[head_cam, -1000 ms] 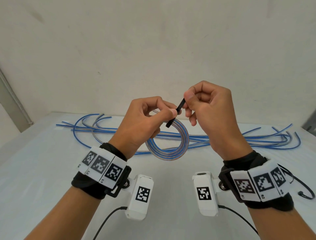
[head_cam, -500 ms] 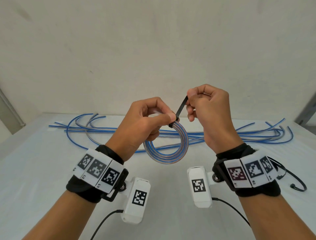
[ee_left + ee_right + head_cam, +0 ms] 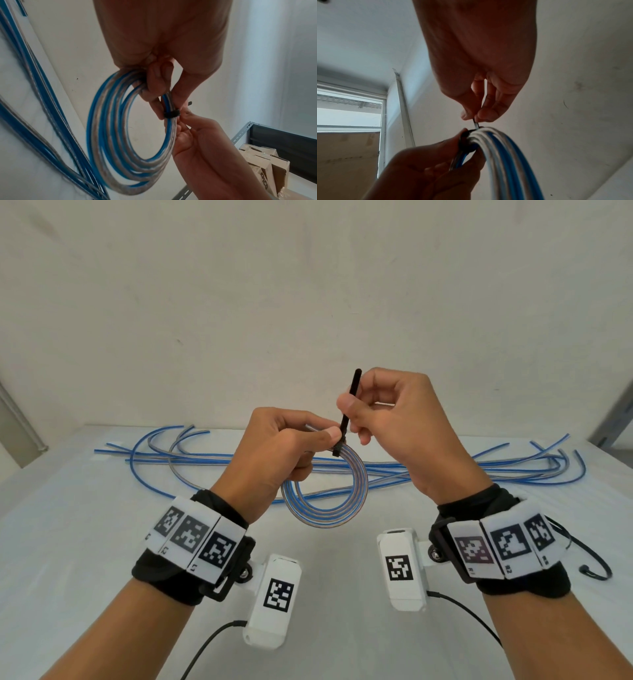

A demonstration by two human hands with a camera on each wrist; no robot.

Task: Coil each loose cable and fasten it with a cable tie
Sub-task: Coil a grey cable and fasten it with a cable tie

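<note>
Fingers (image 3: 347, 405) of right hand (image 3: 387, 422) pinching cable tie (image 3: 348, 402) tail, frame centre; left hand (image 3: 274, 450) gripping coil (image 3: 325, 494) w/ band round it (tightening step). Next: pull snug, keep coil clamped.

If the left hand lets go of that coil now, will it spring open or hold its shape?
Probably holds where bound: the black tie already wraps all turns of the coil. Its tail, pinched by the right hand, stands free, so it may not be fully cinched; turns could slip. The loose cables lie in broad curves, suggesting springy wire that pushes outward.
</note>
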